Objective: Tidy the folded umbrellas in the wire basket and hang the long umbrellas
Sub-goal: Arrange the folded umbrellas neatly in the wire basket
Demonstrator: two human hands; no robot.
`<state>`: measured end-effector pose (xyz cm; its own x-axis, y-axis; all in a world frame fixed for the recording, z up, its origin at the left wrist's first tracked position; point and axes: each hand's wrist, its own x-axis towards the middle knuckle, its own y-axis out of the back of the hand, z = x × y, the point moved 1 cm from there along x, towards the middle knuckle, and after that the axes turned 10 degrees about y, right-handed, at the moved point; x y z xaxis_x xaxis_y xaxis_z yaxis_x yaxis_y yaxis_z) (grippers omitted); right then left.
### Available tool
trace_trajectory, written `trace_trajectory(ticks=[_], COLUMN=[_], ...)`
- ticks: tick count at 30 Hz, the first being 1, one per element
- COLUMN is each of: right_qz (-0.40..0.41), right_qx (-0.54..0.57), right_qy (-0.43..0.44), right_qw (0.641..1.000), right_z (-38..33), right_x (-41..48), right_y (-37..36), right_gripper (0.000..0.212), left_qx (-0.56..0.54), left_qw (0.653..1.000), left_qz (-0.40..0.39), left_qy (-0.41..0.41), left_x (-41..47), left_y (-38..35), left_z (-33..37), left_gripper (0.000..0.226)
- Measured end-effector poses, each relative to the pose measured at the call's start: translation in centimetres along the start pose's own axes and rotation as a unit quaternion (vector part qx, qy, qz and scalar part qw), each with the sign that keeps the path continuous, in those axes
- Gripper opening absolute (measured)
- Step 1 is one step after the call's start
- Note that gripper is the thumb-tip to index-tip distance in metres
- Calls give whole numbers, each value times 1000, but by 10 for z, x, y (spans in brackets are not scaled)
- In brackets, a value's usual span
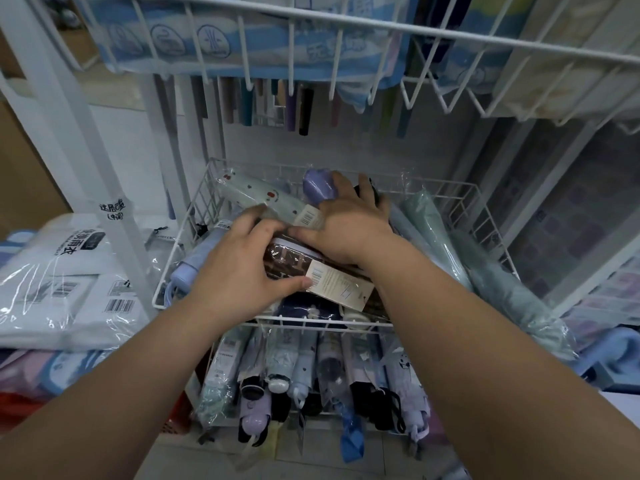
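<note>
Both hands are inside the middle wire basket [180,261] of a white rack. The left hand [239,268] is curled around the near end of a brown patterned folded umbrella [294,263] in a clear sleeve, thumb pressed on its paper hang tag [341,282], fingers wrapped over the top. The right hand [349,223] lies spread and flat across the far part of the same umbrella, fingers splayed over neighbouring items; its fingertips touch a lilac umbrella handle [318,188] and a dark object behind it, which cannot be identified with confidence. Whether the right hand grips anything is not clear; it appears to press rather than hold.

Beside the hands, a pale mint umbrella with small red-and-dark prints [256,195] lies diagonally at the basket's rear left. A lavender folded umbrella [197,254] rests along the left wall. Two sage-green wrapped umbrellas [436,233] lean against the right side, one overhanging the basket's front corner. A navy umbrella [304,304] lies beneath the brown one.

Below, a lower basket [311,414] holds a row of folded umbrellas with handles facing out. Above, an upper wire shelf [346,26] carries blue-and-white packaged goods. Long umbrellas [270,105] hang behind it against the grey back wall. To the left, bagged white raincoats [69,278] are stacked on a neighbouring surface. The floor is pale tile.
</note>
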<state>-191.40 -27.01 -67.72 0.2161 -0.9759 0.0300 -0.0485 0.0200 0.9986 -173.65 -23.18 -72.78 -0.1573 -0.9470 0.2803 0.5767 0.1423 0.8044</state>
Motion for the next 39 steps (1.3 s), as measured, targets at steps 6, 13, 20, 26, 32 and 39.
trace_trajectory(ticks=[6,13,20,26,32,39], right_qz=[196,276,326,280,172,357], right_qx=[-62,-47,70,51,22,172], right_qy=[59,10,-170,-195,-195,-183], right_qw=[977,960,927,939,965,900], right_z=[-2,10,86,112,105,99], right_x=[-13,-54,-90,-105,-99,-110], right_y=[-14,-4,-9,-26,-21,-7], right_gripper=[68,53,50,65,65,44], left_qx=[-21,89,258,286,301,223], left_qw=[999,988,946,931,932,967], left_qz=[37,105,-37,-68,-26,-17], left_qy=[-22,-66,-193,-218,-198,-121], left_x=[-7,-6,5,17,15,4], left_y=[-4,-2,-9,-9,10,23], left_z=[2,11,48,69,64,77], left_gripper=[84,81,72,54,57,58])
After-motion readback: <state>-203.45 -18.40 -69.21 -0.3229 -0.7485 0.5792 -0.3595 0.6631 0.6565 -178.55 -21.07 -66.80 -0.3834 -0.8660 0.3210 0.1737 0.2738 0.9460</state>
